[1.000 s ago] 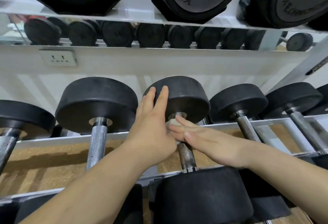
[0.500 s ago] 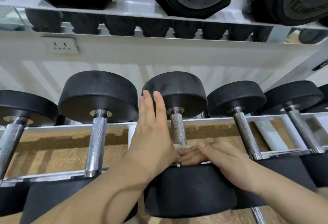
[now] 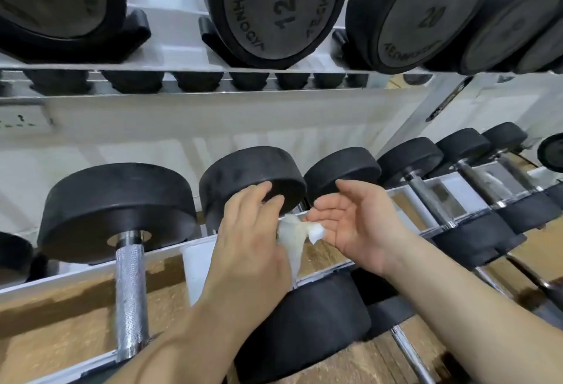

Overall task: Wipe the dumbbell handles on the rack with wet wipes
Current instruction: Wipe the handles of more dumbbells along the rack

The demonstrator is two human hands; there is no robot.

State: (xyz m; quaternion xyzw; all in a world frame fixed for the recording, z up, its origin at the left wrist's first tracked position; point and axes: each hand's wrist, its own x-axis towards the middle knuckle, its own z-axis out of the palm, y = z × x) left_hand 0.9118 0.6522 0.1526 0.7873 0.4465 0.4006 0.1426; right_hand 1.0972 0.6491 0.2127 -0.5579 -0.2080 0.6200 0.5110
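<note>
A crumpled white wet wipe (image 3: 294, 234) hangs between my hands over the handle of the middle dumbbell, whose far head (image 3: 253, 170) and near head (image 3: 304, 322) are black rubber. My left hand (image 3: 249, 237) lies over that handle and hides it. Its fingers reach to the far head, and the wipe comes out from under its thumb side. To the right, my right hand (image 3: 356, 225) is turned palm up with relaxed fingers, its fingertips touching the wipe's loose end.
The neighbouring dumbbell on the left shows a bare knurled handle (image 3: 131, 292). Several more dumbbells (image 3: 408, 158) line the white rack rail (image 3: 91, 274) to the right. Heavy dumbbells, one marked 12.5 (image 3: 274, 9), overhang on the upper shelf. A wall socket (image 3: 21, 118) sits at the far left.
Both hands have lifted from the near end of the handle. The right hand has turned palm up and opened. The wipe now shows between the hands. The view has shifted left and up.
</note>
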